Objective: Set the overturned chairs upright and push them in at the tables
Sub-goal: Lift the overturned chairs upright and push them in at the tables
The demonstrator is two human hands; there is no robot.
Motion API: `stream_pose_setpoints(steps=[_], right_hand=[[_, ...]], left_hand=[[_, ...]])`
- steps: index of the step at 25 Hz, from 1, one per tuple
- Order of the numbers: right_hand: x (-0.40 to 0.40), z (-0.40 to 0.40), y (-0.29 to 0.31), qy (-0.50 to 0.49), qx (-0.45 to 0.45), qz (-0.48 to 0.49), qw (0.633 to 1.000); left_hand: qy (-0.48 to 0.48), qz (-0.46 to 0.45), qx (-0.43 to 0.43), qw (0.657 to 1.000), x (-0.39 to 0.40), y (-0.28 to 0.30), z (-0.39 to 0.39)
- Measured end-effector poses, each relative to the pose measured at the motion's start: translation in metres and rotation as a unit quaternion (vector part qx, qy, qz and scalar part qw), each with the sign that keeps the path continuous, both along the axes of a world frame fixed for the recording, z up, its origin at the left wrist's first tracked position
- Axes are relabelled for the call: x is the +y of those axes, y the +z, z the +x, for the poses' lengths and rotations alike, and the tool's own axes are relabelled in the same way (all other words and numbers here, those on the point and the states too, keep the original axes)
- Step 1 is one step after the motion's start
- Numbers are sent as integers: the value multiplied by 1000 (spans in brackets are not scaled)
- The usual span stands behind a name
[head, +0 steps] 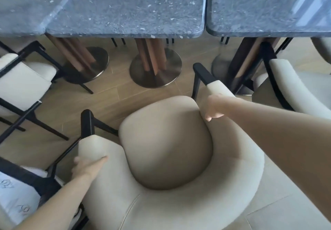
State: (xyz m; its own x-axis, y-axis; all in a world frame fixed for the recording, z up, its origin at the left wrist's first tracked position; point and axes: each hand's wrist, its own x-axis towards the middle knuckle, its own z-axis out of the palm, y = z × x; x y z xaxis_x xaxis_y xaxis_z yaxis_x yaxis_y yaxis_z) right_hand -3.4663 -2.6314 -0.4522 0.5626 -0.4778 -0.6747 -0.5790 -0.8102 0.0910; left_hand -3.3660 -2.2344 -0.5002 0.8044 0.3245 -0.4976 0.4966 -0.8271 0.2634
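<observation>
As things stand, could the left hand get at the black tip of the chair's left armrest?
Probably yes. The left hand grips the padded armrest just behind the black tip, on the same rail, with only bare floor beside it; sliding forward looks unobstructed.

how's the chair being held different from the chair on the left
The held chair stands upright, facing the table, with the left hand and right hand gripping its armrests. The left chair is untouched and lies tilted, its black legs splayed sideways. Both have cream upholstery on black frames.
</observation>
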Motion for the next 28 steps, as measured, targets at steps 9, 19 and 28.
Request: stream_pose_setpoints(steps=[9,19,28], right_hand=[[-37,-13,-103,-125,-138,-179,966],[-21,-11,-75,-137,-124,-126,975],[-26,-5,-51,-144,-30,-115,982]], left_hand=[[42,137,-56,988,2,-35,7],[12,108,-50,993,-1,-6,-9],[-19,67,-36,997,4,-22,1]])
